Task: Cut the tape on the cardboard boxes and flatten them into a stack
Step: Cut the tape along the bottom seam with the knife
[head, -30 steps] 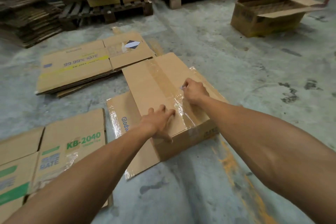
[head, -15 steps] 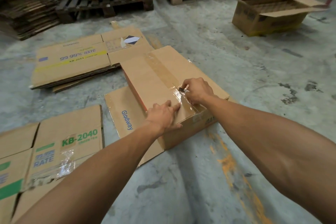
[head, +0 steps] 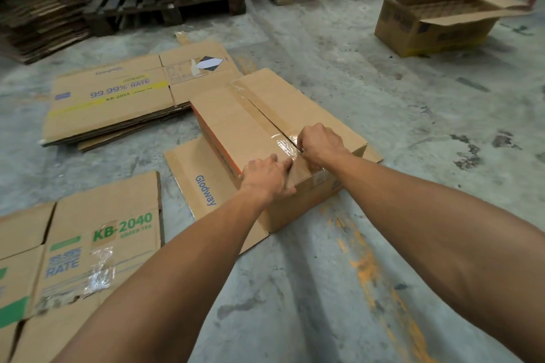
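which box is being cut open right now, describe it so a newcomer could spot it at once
On the concrete floor, find the flattened stack printed "99.99% RATE"; the taped box stands just to its right on a flat "Glodway" sheet. It is the only closed, upright box here, with glossy tape along its top seam and both hands on its near end.

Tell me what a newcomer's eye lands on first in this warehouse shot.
First, the taped box at centre on the concrete floor, with both hands at its near end: the left hand presses on the top, the right hand is curled at the glossy tape seam. Next, the flattened cartons: a stack behind-left, and the KB-2040 sheet at near left.
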